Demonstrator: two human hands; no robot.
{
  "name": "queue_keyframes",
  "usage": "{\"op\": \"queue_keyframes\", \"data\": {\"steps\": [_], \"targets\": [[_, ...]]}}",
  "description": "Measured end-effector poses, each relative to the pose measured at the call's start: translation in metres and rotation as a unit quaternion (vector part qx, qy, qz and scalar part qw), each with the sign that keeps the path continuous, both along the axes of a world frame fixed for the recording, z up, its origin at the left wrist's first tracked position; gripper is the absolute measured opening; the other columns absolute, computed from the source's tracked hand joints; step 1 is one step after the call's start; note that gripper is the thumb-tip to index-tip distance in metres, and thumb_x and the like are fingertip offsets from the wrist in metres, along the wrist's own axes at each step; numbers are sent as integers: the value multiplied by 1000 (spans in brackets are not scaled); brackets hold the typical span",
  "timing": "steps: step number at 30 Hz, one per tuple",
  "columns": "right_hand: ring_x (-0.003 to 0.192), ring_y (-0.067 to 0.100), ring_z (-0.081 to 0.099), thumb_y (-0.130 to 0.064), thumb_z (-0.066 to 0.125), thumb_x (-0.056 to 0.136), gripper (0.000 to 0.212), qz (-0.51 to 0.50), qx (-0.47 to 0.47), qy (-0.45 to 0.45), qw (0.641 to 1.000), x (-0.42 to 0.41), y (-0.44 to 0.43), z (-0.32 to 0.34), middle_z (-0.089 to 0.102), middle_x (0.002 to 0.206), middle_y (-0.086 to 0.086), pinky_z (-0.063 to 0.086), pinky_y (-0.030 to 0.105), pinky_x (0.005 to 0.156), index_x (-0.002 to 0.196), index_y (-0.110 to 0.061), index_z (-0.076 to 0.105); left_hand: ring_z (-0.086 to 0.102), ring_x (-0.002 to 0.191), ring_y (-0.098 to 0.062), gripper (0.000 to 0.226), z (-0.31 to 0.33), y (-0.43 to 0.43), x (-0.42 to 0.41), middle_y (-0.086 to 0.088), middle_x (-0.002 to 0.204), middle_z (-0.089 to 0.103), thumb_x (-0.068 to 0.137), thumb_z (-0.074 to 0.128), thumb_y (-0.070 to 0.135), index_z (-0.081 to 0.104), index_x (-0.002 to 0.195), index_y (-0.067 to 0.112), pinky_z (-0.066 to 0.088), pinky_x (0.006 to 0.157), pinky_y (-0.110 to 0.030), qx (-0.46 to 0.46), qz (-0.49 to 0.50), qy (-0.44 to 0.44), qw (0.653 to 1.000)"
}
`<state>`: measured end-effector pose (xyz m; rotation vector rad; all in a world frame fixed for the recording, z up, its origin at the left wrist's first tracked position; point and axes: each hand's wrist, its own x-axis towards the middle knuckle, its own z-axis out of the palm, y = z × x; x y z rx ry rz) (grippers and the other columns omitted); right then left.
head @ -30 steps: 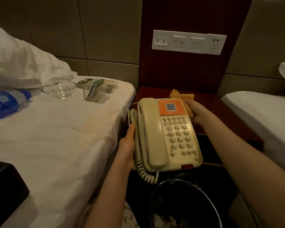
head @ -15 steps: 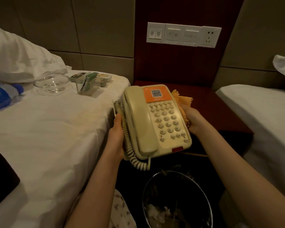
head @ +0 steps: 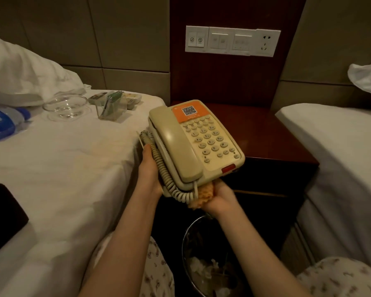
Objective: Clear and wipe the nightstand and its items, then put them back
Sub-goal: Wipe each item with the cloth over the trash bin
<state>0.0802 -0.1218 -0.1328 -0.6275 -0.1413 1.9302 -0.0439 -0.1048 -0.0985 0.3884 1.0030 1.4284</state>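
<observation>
Nightstand (head: pixel 266 133) behind, left grip (head: pixel 148 170) holds telephone (head: pixel 193 142), right grip (head: pixel 221 198) with cloth (head: pixel 204 195) beneath.

There is one beige plastic corded telephone (head: pixel 196 144), one orange woven cloth (head: pixel 204 195) and one dark red wooden nightstand (head: pixel 272 133). Hands number two: left hand (head: pixel 149 172), right hand (head: pixel 220 198). White-sheeted beds number two: left bed (head: pixel 62 168), right bed (head: pixel 341 146). White pillows number two: left pillow (head: pixel 19 76), right pillow (head: pixel 368 80). There is one each of the following: clear glass bowl (head: pixel 65 107), clear plastic holder of green packets (head: pixel 113 108), blue-labelled plastic water bottle (head: pixel 2 123), black box (head: pixel 2 217), round dark waste bin (head: pixel 185 243), white wall switch panel (head: pixel 232 40).
</observation>
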Motion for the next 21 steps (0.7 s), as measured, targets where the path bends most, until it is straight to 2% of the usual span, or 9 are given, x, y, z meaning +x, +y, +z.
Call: {"op": "queue_keyframes", "data": {"steps": [2, 4, 8, 10, 11, 13, 16, 19, 21], "targets": [[51, 39, 66, -29, 35, 98, 44, 39, -9, 23, 999, -17, -4, 6, 68, 68, 26, 49, 49, 38, 85, 2, 63, 61, 99, -27, 49, -1, -1, 3, -13, 117, 63, 99, 30, 48, 58, 118, 13, 51, 76, -35, -1, 0, 5, 1000], [47, 40, 65, -30, 33, 98, 52, 46, -6, 28, 999, -18, -5, 11, 67, 65, 27, 47, 50, 33, 77, 4, 66, 62, 92, -26, 47, -2, -3, 3, -14, 117, 63, 98, 32, 48, 60, 114, 13, 52, 68, -33, -6, -1, 2, 1000], [44, 35, 65, -26, 33, 100, 60, 1, -14, 47, 999, -1, 0, 13, 66, 61, 25, 49, 41, 32, 63, 6, 68, 60, 104, -27, 49, 0, -2, 2, -15, 120, 62, 99, 34, 43, 57, 124, 8, 48, 77, -34, -11, -8, 3, 1000], [55, 35, 68, -26, 32, 100, 57, -33, -26, 35, 998, 9, 3, 14, 67, 65, 25, 56, 37, 46, 67, 7, 66, 59, 100, -26, 47, 1, -3, 2, -13, 116, 62, 100, 35, 41, 55, 125, 7, 47, 79, -35, -11, -15, -3, 1000], [73, 36, 69, -25, 32, 99, 54, -55, -28, 43, 997, 15, 5, 16, 67, 73, 27, 57, 38, 68, 73, 8, 66, 60, 96, -26, 47, 1, -3, 1, -14, 114, 62, 99, 35, 41, 55, 125, 7, 47, 80, -35, -10, -16, -7, 1000], [99, 30, 59, -24, 32, 99, 45, -99, -29, 44, 994, 28, 6, 25, 64, 83, 26, 44, 41, 94, 84, 6, 61, 61, 88, -25, 46, -1, -1, -4, -14, 108, 65, 99, 36, 42, 57, 122, 8, 49, 79, -35, -10, -21, -17, 1000], [89, 32, 56, -26, 37, 97, 39, -101, -4, -41, 994, 28, 11, 35, 63, 80, 25, 39, 42, 93, 84, 3, 59, 60, 75, -21, 40, -1, -1, -9, -10, 86, 64, 99, 37, 41, 60, 109, 11, 51, 66, -33, -14, -28, -17, 999], [77, 28, 65, -30, 37, 91, 38, -31, 44, -166, 985, 2, 5, 41, 68, 79, 13, 53, 36, 81, 80, -6, 64, 61, 74, -22, 38, 0, -2, -8, -10, 84, 65, 98, 38, 42, 62, 93, 13, 51, 67, -32, -12, -46, -10, 999], [93, 31, 63, -25, 25, 101, 44, -90, -5, -105, 990, -3, 0, 40, 68, 81, 16, 44, 29, 94, 78, -7, 57, 62, 76, -22, 39, 4, -6, -9, -11, 85, 66, 97, 39, 43, 63, 95, 12, 51, 69, -32, -5, -63, 4, 998]]}}
